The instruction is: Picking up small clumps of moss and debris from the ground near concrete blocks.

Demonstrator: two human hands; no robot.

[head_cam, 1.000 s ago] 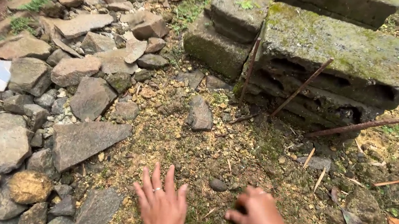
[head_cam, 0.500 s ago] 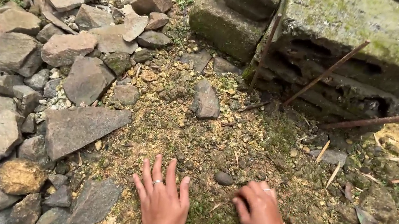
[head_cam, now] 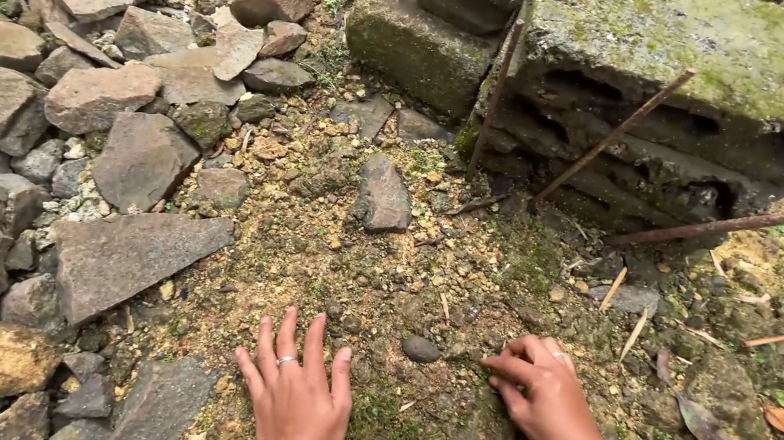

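Hands empty: left [head_cam: 295, 401] flat, fingers spread, bracing on ground [head_cam: 404, 282]; right [head_cam: 543, 391] loosely curled, pointing toward pebble [head_cam: 419, 349] (untouched).

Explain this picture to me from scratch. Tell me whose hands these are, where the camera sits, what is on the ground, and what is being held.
There is no machine here. The view comes from a camera worn on a person's head, looking down at their own two bare hands. The left hand lies flat on the ground, fingers spread, with a ring on one finger. The right hand rests on the dirt with fingers curled and the index finger pointing towards a small dark pebble. Neither hand visibly holds anything. The ground is soil with patches of moss and gravel. To the left is a heap of flat grey stones. At the top stand mossy concrete blocks with rusty metal rods sticking out. A lone grey stone lies in the middle.
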